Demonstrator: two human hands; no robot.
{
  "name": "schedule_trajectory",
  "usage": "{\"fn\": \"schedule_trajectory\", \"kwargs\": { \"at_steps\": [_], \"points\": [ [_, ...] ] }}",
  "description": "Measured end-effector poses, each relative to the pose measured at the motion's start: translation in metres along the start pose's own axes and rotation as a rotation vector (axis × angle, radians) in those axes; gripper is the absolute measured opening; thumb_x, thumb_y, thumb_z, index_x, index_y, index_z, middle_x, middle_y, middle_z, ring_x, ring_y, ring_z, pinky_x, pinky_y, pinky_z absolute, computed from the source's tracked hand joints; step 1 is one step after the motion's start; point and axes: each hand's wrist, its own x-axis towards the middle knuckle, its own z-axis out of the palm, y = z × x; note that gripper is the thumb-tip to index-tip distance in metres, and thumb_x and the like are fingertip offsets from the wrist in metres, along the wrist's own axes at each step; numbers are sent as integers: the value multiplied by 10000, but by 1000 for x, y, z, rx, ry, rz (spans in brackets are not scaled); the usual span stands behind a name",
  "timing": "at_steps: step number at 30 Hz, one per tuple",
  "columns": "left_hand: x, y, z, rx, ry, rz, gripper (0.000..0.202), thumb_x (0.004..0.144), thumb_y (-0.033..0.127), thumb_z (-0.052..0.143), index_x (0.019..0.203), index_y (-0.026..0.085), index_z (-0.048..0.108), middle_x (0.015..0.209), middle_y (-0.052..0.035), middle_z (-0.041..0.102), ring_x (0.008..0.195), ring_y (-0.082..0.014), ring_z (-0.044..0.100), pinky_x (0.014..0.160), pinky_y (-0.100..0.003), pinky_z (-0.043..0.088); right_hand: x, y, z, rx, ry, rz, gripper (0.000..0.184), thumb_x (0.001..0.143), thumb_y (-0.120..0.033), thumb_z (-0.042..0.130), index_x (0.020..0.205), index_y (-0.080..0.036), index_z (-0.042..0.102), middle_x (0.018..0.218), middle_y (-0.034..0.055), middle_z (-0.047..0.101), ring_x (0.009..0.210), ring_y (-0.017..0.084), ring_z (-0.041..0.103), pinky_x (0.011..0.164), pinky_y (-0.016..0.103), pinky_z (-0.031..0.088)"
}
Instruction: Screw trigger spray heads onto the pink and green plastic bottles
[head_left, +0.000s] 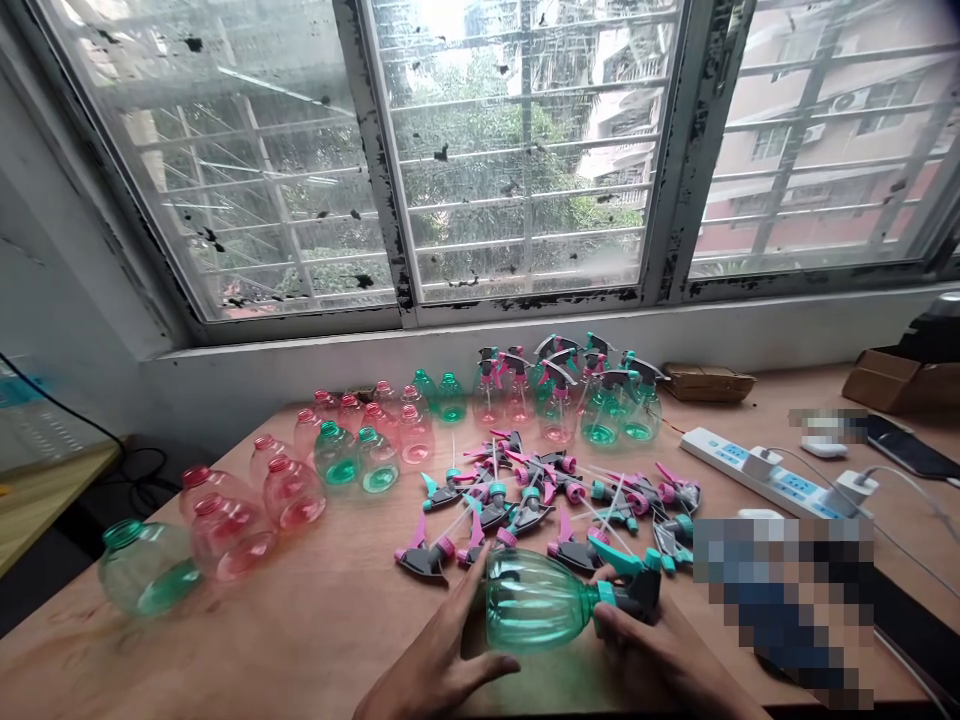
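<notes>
A clear green spray bottle (536, 600) lies on its side in the air above the near table edge, its dark trigger head (637, 592) with teal collar pointing right. My right hand (645, 635) is closed round the collar and neck, thumb in front. At the bottle's base, my left hand (457, 625) cups it, fingers partly hidden behind and thumb below. Just beyond lies a pile of loose trigger heads (525, 490) in grey, pink and teal, with thin tubes.
Several open pink bottles (292, 495) and green bottles (150, 570) stand at the left. At the back are several bottles with heads fitted (559, 410). A white power strip (772, 475) with cables, a brown package (709, 384) and a cardboard box (889, 380) lie at the right.
</notes>
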Motion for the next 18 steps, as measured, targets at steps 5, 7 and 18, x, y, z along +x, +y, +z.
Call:
{"fn": "schedule_trajectory", "kwargs": {
  "at_steps": [5,7,18],
  "points": [
    [2,-5,3,-72,11,43,952,911,215,658,1598,337,10,1697,-49,194,1537,-319,253,1266,-485,239,2,2,-1,10,18,-18,463,726,-550,827,962,-208,623,623,-24,669,561,171,585,574,298,443],
    [3,-6,3,-84,17,34,1084,836,212,763,1595,349,2,1693,-49,216,1534,-331,260,1266,-484,239,2,3,0,24,36,-34,467,715,-534,843,964,-204,625,616,-25,673,556,166,581,562,288,432],
    [1,-3,3,-58,27,17,1065,805,131,764,1582,408,91,1700,6,190,1547,-286,234,1278,-458,198,2,2,7,145,49,-22,495,661,-494,895,957,-208,620,617,-31,671,530,142,551,531,268,417]
  ]
}}
